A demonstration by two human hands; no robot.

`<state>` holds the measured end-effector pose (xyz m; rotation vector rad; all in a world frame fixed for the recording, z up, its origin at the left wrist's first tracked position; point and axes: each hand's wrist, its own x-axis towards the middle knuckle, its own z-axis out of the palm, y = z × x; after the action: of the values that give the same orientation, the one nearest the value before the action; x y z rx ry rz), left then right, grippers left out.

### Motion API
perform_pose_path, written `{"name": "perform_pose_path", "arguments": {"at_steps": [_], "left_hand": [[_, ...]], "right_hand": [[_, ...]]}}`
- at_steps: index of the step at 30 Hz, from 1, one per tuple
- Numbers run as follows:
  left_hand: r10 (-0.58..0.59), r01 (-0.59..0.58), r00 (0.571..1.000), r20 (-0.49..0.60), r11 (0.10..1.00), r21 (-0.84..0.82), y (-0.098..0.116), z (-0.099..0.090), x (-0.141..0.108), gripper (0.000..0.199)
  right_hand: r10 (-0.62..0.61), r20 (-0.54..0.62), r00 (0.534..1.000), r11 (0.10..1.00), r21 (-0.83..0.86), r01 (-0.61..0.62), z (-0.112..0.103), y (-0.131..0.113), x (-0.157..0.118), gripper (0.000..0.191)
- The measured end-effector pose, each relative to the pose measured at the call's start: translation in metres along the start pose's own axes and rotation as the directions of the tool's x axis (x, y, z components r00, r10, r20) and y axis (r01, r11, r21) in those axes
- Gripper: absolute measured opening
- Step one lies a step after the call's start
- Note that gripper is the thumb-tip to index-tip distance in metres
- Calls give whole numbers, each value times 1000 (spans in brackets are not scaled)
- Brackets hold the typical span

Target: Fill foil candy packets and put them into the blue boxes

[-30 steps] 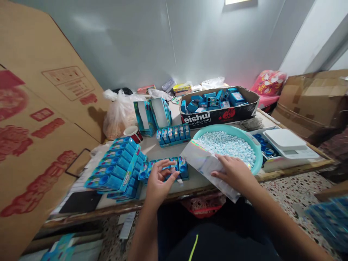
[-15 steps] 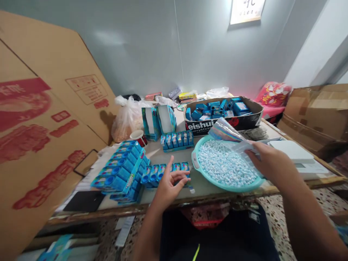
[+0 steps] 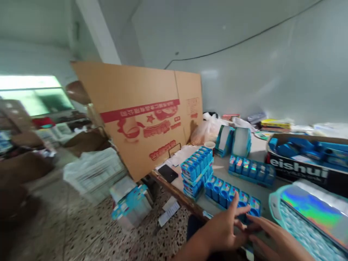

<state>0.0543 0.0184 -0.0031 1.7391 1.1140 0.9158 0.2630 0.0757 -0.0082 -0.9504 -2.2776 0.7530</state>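
Observation:
My left hand [image 3: 227, 229] is over the table's front edge, its index finger raised and the others partly bent and apart. My right hand [image 3: 280, 237] reaches across to it with stretched fingers; their tips meet or overlap. I see nothing clearly held between them, though blur hides the contact. Just behind is a row of blue small boxes [image 3: 224, 194] with round openings. To the left, more such boxes [image 3: 197, 165] stand stacked in trays. At the right, an iridescent film sheet [image 3: 320, 214] lies over pale blue pellets [image 3: 296, 226] in a turquoise basin [image 3: 275, 208].
Another tray of small boxes [image 3: 251, 170] stands behind, near folded blue cartons [image 3: 241, 141]. A black-printed carton [image 3: 296, 168] holds blue boxes. A paper cup [image 3: 210, 145], a black flat object [image 3: 168, 173] and a tall cardboard sheet [image 3: 141, 119] are at the left.
My view has swung left. My right hand has let go of the clear sheet at the basin and come over beside my left hand. The iridescent film now lies across the basin.

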Motion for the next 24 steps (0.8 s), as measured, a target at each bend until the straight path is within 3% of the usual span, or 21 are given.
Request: {"name": "perform_pose_path", "arguments": {"at_steps": [3,9,13,16,19,24], "left_hand": [[-25,25,1000,-18,1000,-17,1,1,-11,120],[61,-63,998,-33,997,-37,3,9,-14,106],[73,-74,997,-28,997,-8,2,19,-2,92],[18,-18,999,-32,1000,-12,0,27,9,84],[-52,52,999,-4,998,37,-4,33,18,47],[-212,211,977,17,955,-208,-11,36,31,53]], "right_hand": [[-14,124,992,998,60,6,2,-5,5,28],[67,112,991,989,125,-81,-3,-38,-6,28],[146,83,986,981,113,-155,-13,-41,-13,26],[182,12,983,978,99,-183,-17,-33,-17,26],[206,-80,975,975,100,-197,-16,-22,-17,26],[259,-153,954,961,141,-238,-16,-9,-11,26]]}}
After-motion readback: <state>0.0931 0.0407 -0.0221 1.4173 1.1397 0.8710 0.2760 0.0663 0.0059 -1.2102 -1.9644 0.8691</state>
